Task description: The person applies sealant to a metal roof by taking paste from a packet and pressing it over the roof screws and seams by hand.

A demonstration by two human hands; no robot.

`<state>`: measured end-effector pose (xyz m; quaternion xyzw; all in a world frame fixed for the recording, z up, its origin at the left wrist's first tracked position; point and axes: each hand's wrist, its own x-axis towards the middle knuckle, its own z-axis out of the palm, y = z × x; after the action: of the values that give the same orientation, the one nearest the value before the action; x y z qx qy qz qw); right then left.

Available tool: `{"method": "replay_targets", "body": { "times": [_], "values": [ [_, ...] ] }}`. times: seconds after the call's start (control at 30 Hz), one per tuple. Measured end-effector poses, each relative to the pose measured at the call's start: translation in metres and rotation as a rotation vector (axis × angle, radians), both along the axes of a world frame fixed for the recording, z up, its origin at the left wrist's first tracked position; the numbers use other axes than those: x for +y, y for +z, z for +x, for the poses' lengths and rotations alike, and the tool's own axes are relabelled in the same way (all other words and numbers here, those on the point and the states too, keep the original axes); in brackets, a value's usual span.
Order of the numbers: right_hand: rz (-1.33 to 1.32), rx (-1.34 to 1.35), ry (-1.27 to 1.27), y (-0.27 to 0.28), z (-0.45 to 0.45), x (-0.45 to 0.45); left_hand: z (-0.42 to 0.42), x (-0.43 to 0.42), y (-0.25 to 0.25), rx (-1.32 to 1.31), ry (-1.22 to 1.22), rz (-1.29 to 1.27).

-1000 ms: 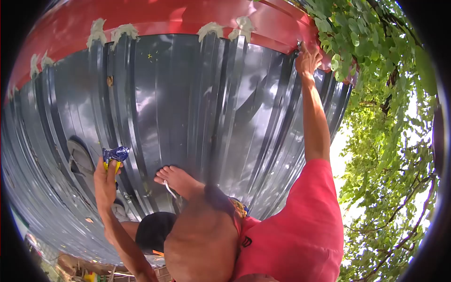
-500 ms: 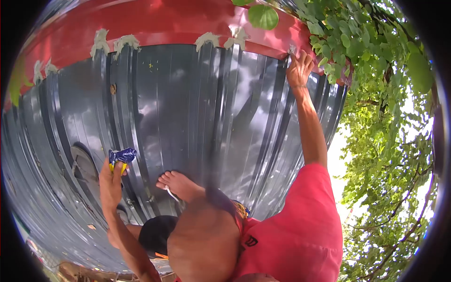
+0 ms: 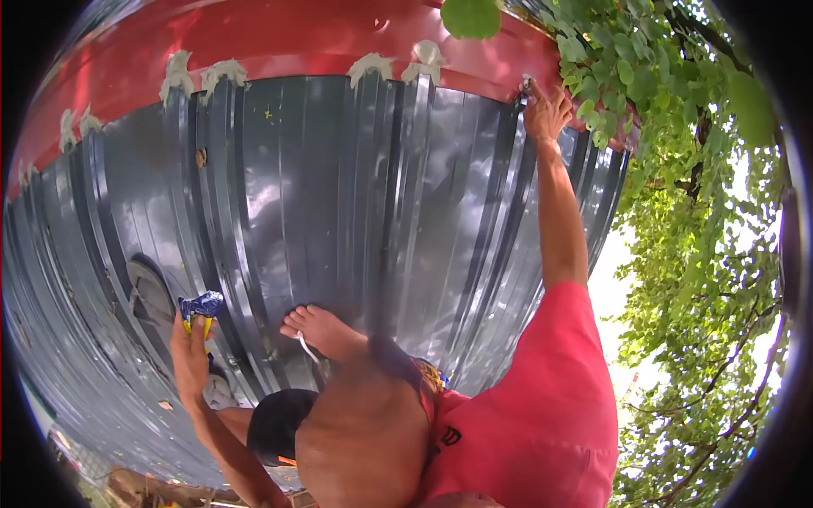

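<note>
A crumpled blue-and-yellow packet (image 3: 201, 303) is gripped in my left hand (image 3: 191, 343), closed around its lower end at the lower left. My right arm stretches far up to the right. There my right hand (image 3: 546, 117) has its fingers apart, with a fingertip on a small dab of grey sealant (image 3: 525, 83). That dab sits where a roof rib meets the red flashing (image 3: 279, 38). More grey sealant patches (image 3: 370, 68) cover other ribs along the same edge. The dark ribbed metal roof (image 3: 296, 186) lies below the flashing.
My bare foot (image 3: 318, 330) rests on the roof in the middle. A grey sandal (image 3: 151, 289) lies beside the left hand. Leafy branches (image 3: 677, 254) hang along the right side and over the upper right corner. A dry leaf (image 3: 201, 158) lies on a rib.
My left hand has moved slightly left and down with the packet. My right hand has shifted a little right, its fingers now more spread, still at the flashing edge.
</note>
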<state>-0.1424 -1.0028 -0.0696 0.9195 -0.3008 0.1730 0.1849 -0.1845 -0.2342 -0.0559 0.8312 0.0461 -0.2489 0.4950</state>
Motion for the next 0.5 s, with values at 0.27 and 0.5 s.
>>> {"method": "replay_targets", "body": {
  "times": [0.27,0.5],
  "values": [
    [0.362,-0.202,-0.148,-0.027,0.013,0.05,-0.004,-0.004,-0.013,0.0,0.016,-0.035],
    [0.296,-0.359,-0.008,-0.007,0.03,0.035,0.004,-0.016,0.002,0.025,-0.001,-0.024]
  ]
}}
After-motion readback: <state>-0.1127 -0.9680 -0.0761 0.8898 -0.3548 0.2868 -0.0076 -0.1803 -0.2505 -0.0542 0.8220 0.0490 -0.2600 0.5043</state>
